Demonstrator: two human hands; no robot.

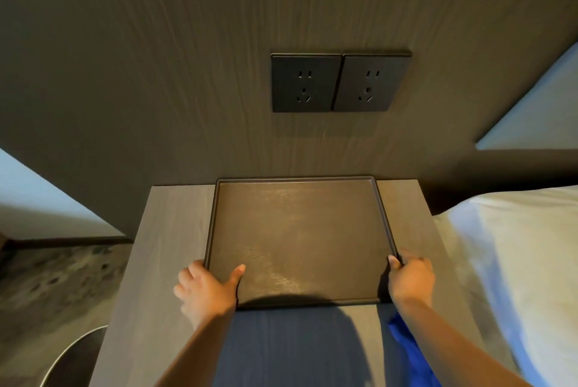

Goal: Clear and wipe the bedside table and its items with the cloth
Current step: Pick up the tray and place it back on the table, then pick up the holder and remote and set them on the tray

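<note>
both forearms are reaching in from the bottom edge, with a blue cloth lying on the near right part of the bedside table, partly under the right forearm. left hand is clamping the tray at its near left corner, thumb lying inside on the tray floor and fingers curling outside the rim. right hand is gripping the near right corner, thumb hooking over the rim and fingers closing around the outer edge. the tray is sitting flat and bare in the middle of the table, its far edge lying against the wall panel below two sockets.

step in hand, as judged: both hands are seating or shifting the tray, so the tray part of the job is under way while the cloth is lying unused. the next move is probably calling for a level two-handed lift or slide, then a free hand going to the cloth.

hidden or unclear: the cloth is running out of frame and is mostly covered by the arm; whether the tray is touching the table fully or being raised slightly cannot be told; a shadow is darkening the near table; a curved pale object at lower left is cut off; bedding is filling the right
</note>
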